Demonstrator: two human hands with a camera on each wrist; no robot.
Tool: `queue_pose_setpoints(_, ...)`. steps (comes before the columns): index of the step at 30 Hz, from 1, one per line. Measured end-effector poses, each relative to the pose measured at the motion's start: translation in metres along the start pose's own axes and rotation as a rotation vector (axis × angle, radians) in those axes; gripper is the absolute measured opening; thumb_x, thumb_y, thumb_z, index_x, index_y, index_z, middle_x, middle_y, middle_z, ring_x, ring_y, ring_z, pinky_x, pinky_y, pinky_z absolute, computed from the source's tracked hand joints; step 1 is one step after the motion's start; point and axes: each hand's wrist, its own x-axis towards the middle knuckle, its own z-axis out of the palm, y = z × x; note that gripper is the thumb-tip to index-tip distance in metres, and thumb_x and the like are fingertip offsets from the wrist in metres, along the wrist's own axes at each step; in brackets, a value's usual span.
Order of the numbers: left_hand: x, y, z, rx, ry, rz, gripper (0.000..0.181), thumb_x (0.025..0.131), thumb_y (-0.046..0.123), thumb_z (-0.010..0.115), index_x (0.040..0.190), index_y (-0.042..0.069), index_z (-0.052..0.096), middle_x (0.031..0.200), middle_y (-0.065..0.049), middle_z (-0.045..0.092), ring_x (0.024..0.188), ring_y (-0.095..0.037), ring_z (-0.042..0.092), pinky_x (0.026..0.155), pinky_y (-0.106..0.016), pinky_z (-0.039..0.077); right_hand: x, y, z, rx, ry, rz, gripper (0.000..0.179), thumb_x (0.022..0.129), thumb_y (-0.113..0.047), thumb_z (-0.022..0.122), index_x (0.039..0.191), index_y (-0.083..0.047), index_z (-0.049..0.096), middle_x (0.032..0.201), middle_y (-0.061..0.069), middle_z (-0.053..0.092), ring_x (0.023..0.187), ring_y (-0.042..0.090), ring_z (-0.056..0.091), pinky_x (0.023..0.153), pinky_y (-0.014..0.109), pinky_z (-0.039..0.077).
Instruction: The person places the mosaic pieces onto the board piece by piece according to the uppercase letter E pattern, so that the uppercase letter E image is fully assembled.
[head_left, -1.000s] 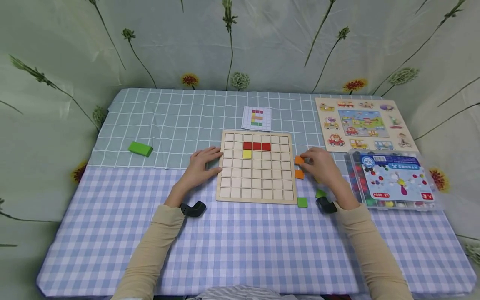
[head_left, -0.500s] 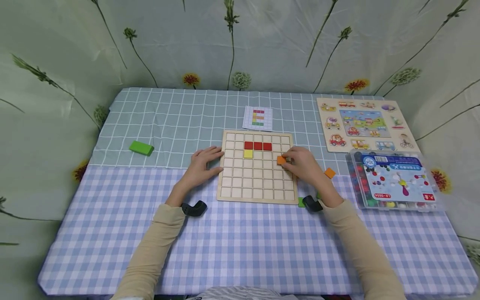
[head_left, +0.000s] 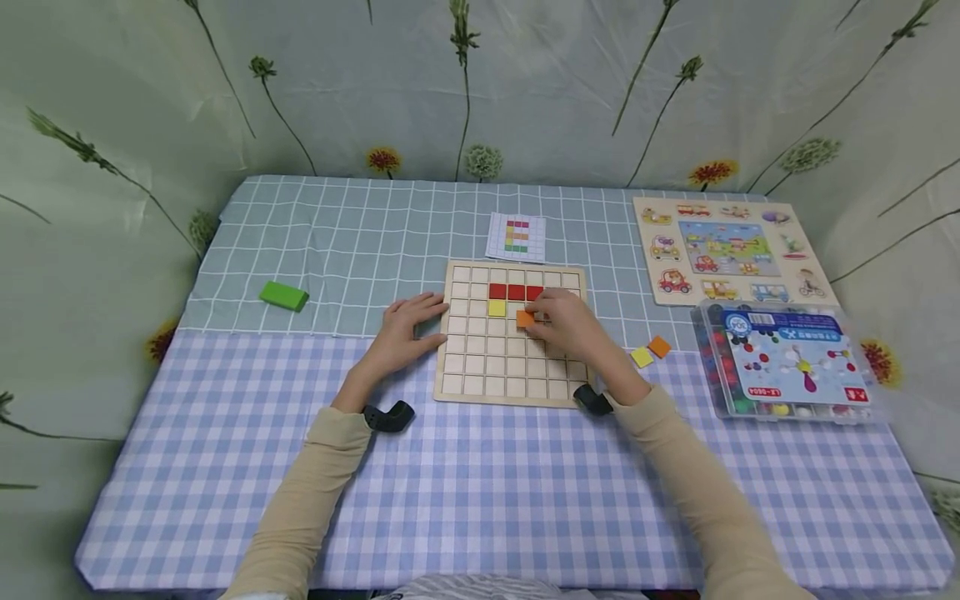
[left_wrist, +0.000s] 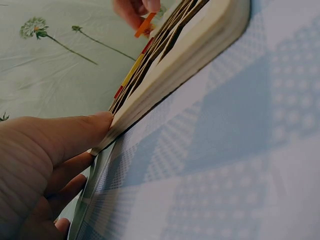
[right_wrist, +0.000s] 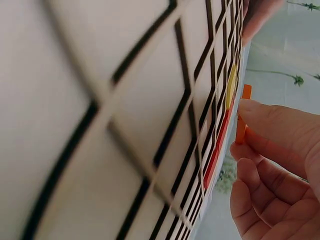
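A square wooden grid board [head_left: 487, 367] lies in the middle of the table. Three red tiles [head_left: 516, 292] sit side by side in one of its upper rows, and a yellow tile [head_left: 497, 308] fills the cell below the leftmost. My right hand [head_left: 566, 325] pinches an orange tile [head_left: 525, 319] between thumb and fingers, over the board just below the red row. In the right wrist view the orange tile [right_wrist: 243, 114] stands off the grid, on edge. My left hand [head_left: 403, 333] rests with extended fingers against the board's left edge; its thumb [left_wrist: 85, 130] touches the rim.
Beyond the board lies a card [head_left: 516, 237] with a coloured grid pattern. A loose yellow tile [head_left: 642, 357] and another orange tile [head_left: 659, 347] lie right of the board. Further right are a clear case [head_left: 787, 362] and a picture puzzle [head_left: 660, 287]. A green block [head_left: 283, 296] lies left.
My right hand picks up an orange tile from beside the board and carries it left over the grid. Another orange tile now lies farther right. The left hand stays put.
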Motion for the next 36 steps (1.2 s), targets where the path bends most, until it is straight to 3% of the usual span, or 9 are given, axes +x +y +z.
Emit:
queue_pose_setpoints(26, 0.000, -0.001, 0.000, 0.005, -0.004, -0.003, 0.054, 0.084, 0.020, 0.069, 0.133, 0.005, 0.052, 0.144, -0.014, 0.046, 0.139, -0.032, 0.034, 0.112, -0.057, 0.014, 0.016, -0.019, 0.019, -0.002, -0.043, -0.095, 0.022, 0.083, -0.009, 0.066, 0.102, 0.000, 0.071, 0.101, 0.012, 0.070, 0.097, 0.025, 0.062, 0.087, 0.035, 0.051)
queue_pose_setpoints(36, 0.000, -0.001, 0.000, 0.002, 0.003, 0.001, 0.054, 0.084, 0.019, 0.069, 0.133, 0.004, 0.053, 0.144, -0.014, 0.046, 0.139, -0.032, 0.034, 0.112, -0.057, 0.015, 0.021, -0.024, 0.022, -0.028, -0.037, -0.076, 0.022, 0.081, -0.014, 0.071, 0.100, -0.002, 0.072, 0.101, 0.010, 0.069, 0.097, 0.024, 0.061, 0.087, 0.035, 0.051)
